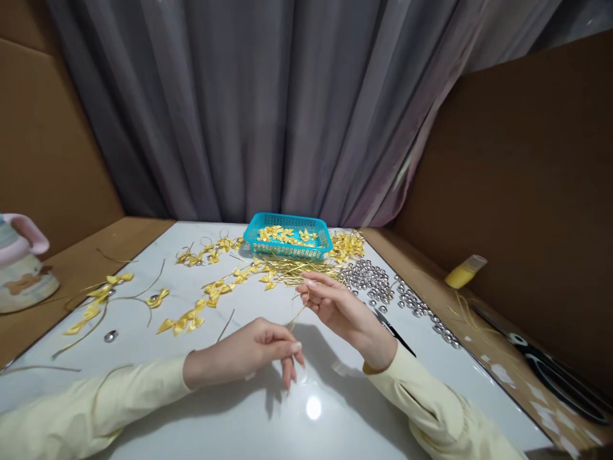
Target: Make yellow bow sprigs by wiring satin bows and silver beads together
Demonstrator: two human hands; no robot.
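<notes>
A thin gold cord (pixel 299 315) spans the gap between my two hands. My right hand (pixel 342 314), raised above the table, pinches its upper end between thumb and fingertips. The cord's lower end runs to the fingers of my left hand (pixel 256 352), which are curled closed; the exact grip point is hidden behind them. Just beyond my hands lies a heap of gold cord pieces (pixel 301 271). Silver rings or beads (pixel 368 281) are piled past my right hand, and yellow ribbon bows (pixel 186 319) lie beyond my left.
A blue plastic basket (pixel 287 253) with yellow bows stands at the back. Black-handled tweezers or a similar slim tool (pixel 395 331) lie by my right wrist. Scissors (pixel 550 370) and a yellow tube (pixel 465 271) are at right, a mug (pixel 23 281) at left. Cardboard walls (pixel 517 160) flank the table.
</notes>
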